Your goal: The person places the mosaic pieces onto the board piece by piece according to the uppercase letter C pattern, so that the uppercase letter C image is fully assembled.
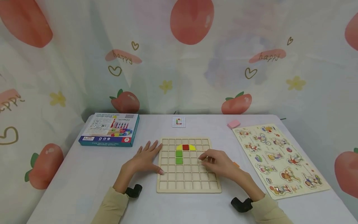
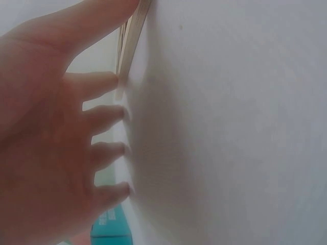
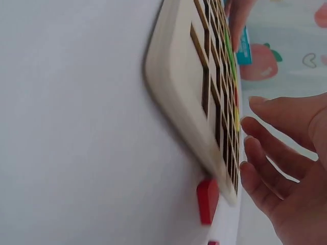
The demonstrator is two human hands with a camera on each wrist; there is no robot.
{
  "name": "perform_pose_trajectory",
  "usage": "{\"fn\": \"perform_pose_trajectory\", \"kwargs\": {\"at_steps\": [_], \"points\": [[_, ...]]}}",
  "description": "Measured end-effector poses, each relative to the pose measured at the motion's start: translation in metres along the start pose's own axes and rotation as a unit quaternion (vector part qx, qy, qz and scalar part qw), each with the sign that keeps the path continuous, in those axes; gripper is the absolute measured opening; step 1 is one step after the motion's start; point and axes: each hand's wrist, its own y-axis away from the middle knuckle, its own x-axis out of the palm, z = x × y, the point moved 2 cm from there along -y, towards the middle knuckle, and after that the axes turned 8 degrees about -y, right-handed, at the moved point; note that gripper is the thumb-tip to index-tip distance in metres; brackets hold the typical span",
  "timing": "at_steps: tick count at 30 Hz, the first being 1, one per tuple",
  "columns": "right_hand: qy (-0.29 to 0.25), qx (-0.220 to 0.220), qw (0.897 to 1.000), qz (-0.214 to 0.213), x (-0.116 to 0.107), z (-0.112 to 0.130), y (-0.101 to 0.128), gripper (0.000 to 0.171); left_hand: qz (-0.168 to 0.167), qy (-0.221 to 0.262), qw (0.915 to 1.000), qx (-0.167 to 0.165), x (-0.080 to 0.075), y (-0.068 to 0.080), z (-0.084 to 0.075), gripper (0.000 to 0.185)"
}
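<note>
Two hands | one grid board | five pieces

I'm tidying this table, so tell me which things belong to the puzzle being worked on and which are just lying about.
In use:
wooden grid board
coloured tiles
pattern card
left hand
right hand

Lying about:
blue box
picture puzzle board
pink block

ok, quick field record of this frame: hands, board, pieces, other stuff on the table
left hand: flat, fingers straight, at the grid board's left edge
right hand: over the board's right side, fingers loosely curled, holds nothing visible
grid board: wooden, lies flat
pieces in board: red square, two yellow pieces, two green squares
elsewhere: blue box, pattern card, picture puzzle
</note>
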Motion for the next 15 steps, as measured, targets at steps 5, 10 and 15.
{"fn": "perform_pose_trajectory", "kwargs": {"at_steps": [5, 10, 15], "points": [[0.015, 0.036, 0.999, -0.020, -0.013, -0.013, 0.013, 0.016, 0.002, 0.006, 1.0000, 0.002, 0.001, 0.000, 0.000, 0.114], [0.045, 0.065, 0.995, -0.054, -0.026, -0.026, 0.023, 0.020, -0.001, 0.000, 1.0000, 0.003, 0.001, -0.001, 0.000, 0.114], [0.073, 0.097, 0.988, -0.091, -0.036, -0.036, 0.029, 0.019, -0.003, -0.006, 1.0000, 0.004, 0.000, 0.000, -0.001, 0.114]]}}
